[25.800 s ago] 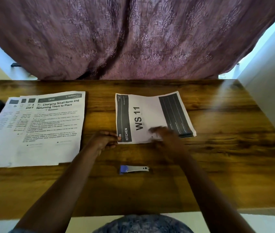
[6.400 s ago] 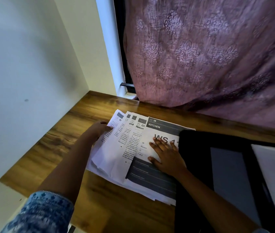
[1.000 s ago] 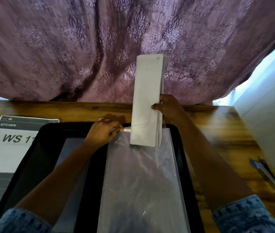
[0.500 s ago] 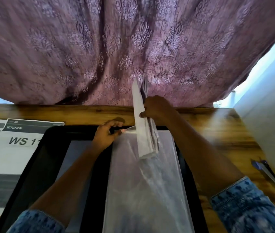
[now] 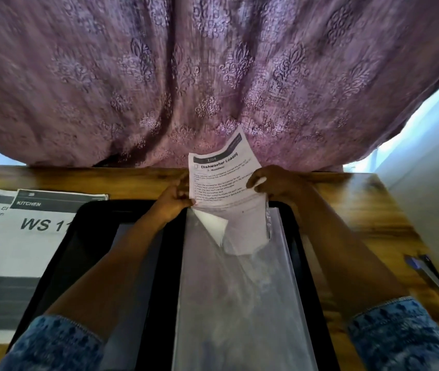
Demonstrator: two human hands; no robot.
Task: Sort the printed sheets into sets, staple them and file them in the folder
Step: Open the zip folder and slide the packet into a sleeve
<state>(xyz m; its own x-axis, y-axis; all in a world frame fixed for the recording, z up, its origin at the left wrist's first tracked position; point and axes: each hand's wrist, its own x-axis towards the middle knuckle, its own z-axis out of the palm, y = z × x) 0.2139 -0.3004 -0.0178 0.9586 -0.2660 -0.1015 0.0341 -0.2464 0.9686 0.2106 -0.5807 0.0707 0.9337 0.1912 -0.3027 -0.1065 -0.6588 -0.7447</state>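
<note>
Now, looking down from my head: two hands meet at the top of one open black folder [image 5: 92,218]. My left hand [image 5: 171,200] pinches the mouth of its clear sleeve [image 5: 240,303]. My right hand [image 5: 277,183] grips the one Dishwasher Loading set [image 5: 221,180] — lower end inside that sleeve, top tilted up. One other stack of sheets [image 5: 25,236] (top page "WS 11") lies just left, and one blurred stapler [image 5: 427,274] far right.

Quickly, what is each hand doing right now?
Left hand: closed, pinching the top edge of the clear sleeve.
Right hand: closed, gripping the Dishwasher Loading sheets.
</note>
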